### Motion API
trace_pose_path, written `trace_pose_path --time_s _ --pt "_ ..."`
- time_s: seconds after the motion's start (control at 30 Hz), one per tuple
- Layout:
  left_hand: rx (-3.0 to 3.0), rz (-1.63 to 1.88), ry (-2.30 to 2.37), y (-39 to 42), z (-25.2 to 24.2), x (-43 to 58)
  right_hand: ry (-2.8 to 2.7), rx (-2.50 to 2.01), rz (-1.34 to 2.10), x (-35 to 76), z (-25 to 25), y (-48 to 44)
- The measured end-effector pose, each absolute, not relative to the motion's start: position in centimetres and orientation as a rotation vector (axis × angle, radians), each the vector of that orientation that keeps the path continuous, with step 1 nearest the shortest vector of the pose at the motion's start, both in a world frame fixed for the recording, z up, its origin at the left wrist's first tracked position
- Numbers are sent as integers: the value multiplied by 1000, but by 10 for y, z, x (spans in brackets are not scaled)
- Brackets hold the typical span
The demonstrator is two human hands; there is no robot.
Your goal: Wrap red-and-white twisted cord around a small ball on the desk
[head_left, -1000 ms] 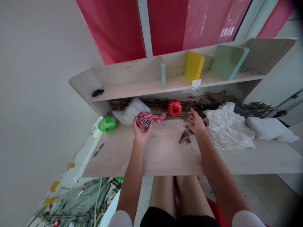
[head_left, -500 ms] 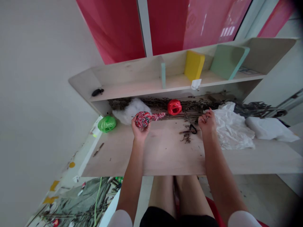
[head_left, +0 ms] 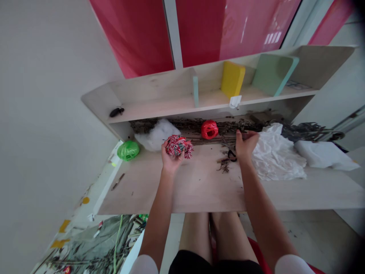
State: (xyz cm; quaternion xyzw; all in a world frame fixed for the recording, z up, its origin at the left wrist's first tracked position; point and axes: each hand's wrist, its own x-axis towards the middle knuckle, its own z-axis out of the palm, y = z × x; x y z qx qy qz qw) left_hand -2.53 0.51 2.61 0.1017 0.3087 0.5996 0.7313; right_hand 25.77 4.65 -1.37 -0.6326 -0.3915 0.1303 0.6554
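My left hand [head_left: 172,159] is closed around a ball of red, white and green twisted yarn [head_left: 176,145], raised over the desk. A bunched end of the yarn hangs at the ball's right side. To the right, my right hand [head_left: 245,147] is open and holds nothing that I can see, its thumb apart from the fingers. Scissors with black handles [head_left: 232,155] lie just left of that wrist, beside dry plant bits [head_left: 224,166]. Between the hands, farther back, sits a red ball of plastic string [head_left: 209,129].
White stuffing [head_left: 157,134] and a green string ball [head_left: 128,150] sit at the left. Dried stems [head_left: 188,125] run along the back under the shelf [head_left: 159,109]. Crumpled white plastic [head_left: 279,156] and a white packet [head_left: 322,154] lie at the right. A small knife-like tool [head_left: 118,182] lies front left.
The yarn's bunched end, stretched out to the right before, now hangs down against the ball. My right hand has turned, and its curled fingers have spread apart. The other things stay put.
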Motion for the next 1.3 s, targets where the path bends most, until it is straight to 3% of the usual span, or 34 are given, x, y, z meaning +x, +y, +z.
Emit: trace_pose_path --time_s 0.07,0.13,0.33,0.47,0.83,1.3 --pt "243 1268 655 3 28 -24 -949 -1516 44 245 -6 40" --pt "248 1247 641 2 29 -24 -1071 -1478 83 228 1 33" --pt "227 1244 640 3 25 -24 -1404 -1073 1083 174 3 15" --pt "242 1272 630 3 24 -24 -1546 -1045 1418 164 -1 10" --pt "316 1197 728 2 24 -18 -1027 -952 1547 181 12 15" --pt "388 1099 563 1 21 -20 -777 -696 1757 184 16 20"
